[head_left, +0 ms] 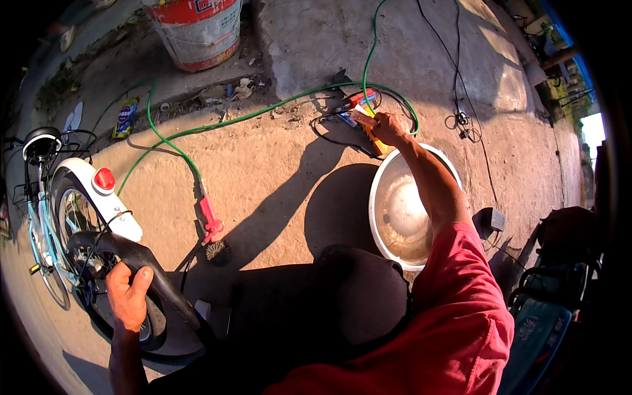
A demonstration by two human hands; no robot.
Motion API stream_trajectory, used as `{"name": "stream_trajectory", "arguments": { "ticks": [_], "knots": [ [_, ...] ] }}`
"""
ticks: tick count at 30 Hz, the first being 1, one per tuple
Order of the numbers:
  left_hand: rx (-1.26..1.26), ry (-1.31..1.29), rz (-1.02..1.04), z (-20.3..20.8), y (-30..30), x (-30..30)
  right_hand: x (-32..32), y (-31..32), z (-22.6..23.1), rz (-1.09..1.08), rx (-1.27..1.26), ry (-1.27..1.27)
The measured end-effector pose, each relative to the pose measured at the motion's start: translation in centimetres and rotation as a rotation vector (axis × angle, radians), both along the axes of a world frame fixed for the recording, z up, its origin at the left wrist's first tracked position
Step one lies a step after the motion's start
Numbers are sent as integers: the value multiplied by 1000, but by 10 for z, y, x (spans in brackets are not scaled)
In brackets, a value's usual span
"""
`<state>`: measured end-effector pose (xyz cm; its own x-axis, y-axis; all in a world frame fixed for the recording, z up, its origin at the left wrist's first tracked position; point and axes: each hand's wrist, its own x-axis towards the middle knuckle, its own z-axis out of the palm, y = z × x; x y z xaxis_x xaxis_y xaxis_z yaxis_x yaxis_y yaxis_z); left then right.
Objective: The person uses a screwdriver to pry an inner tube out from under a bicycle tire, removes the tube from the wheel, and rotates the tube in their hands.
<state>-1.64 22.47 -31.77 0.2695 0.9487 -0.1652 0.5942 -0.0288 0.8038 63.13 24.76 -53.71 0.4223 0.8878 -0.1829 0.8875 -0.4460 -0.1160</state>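
Note:
My left hand (128, 299) is closed around a black inner tube (161, 280), its thumb pressed on top. Behind it stands the rear wheel (69, 197) of a light blue bicycle, with a white mudguard (89, 181) and red reflector. My right arm stretches forward over a white-rimmed basin (401, 204). At its end my right hand (390, 130) grips a small reddish-brown flat piece (364, 118) whose kind is unclear. Just under that hand lie a yellow object (376, 143) and a red and blue box (361, 99). The right fingertips are partly hidden.
A green hose (263, 110) loops over the ground to a red air gun (209, 217). A red and white bucket (197, 33) stands at the back left. Black cables (477, 125) trail at the right, near a dark block (492, 219). A teal case-like object (543, 329) sits lower right.

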Motion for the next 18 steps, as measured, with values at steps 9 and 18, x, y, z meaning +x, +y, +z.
{"name": "stream_trajectory", "arguments": {
  "ticks": [9,18],
  "knots": [
    [-10,11,14,-4,0,-2,8,-3,-26,133,101,59],
    [-10,14,10,-3,-1,-3,37,3,-59,-84,15,134]
  ]
}}
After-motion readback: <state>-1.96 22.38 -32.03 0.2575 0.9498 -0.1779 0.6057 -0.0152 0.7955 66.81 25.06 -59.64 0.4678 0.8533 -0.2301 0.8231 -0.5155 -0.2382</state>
